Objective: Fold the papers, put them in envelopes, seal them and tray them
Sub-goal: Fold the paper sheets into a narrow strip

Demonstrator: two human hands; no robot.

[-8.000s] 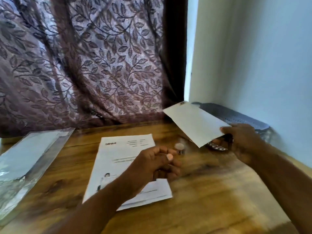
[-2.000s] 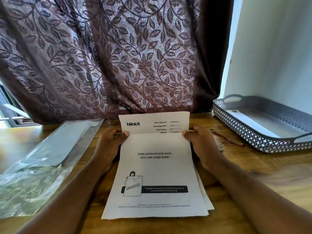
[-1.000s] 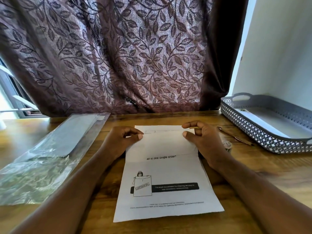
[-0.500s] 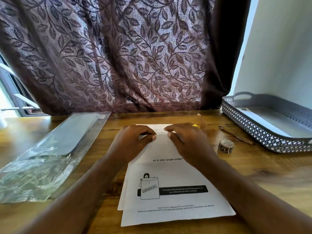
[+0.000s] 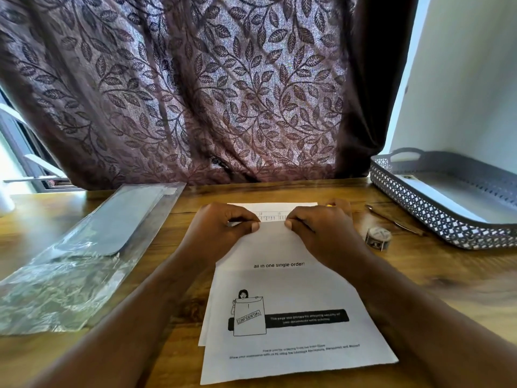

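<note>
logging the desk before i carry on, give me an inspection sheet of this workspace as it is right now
surface: wooden table, sheets in the middle.
job's things: top sheet, far end folded over, lies on a second sheet; grey tray at right holds a white envelope; clear packet, apparently of envelopes, at left; tape roll right of the sheets.
clutter: thin pen-like tool beside the tray.
grips: left grip and right grip both pinch the top sheet's fold.
cables: nothing seen.
surroundings: leaf-pattern curtain behind, pale wall at right, window far left.
</note>
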